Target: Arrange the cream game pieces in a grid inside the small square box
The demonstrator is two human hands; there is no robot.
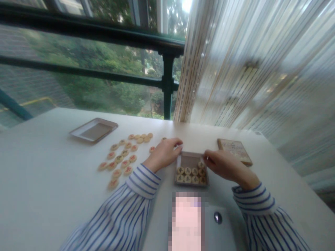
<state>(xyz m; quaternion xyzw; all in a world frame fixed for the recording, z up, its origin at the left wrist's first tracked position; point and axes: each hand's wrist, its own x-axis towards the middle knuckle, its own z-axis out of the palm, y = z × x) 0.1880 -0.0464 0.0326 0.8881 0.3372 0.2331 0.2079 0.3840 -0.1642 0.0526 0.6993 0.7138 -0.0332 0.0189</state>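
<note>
Loose pieces: the loose round pieces [119,158] were sprawled left of the frame's centre, mostly red characters, all over on my left side, so that hand was way nearer.
Left hand: my left hand [164,154] sat by the box's far left corner, fingers bent, thumb near the tips. Honestly can't tell if anything was pinched in there.
Open box: the open box [190,161] was just below and right of the frame's centre, between my hands. Long axis seemed to run away from me, though the slant made that iffy.
Filled part: two rows of pieces [187,178] lay side to side at the near end, plus a lone piece [201,165] beyond them on the right. Bare floor was left of that one.
Right hand: my right hand [225,165] was at the far right corner, fingers curled, tips right by that lone piece. Couldn't tell if they touched it.
Table: white table [52,164], shallow tray [94,132] upper left, flat case [235,151] right of centre.
Room: green railing [167,83] across the upper left, pale curtain [248,45] upper right.
</note>
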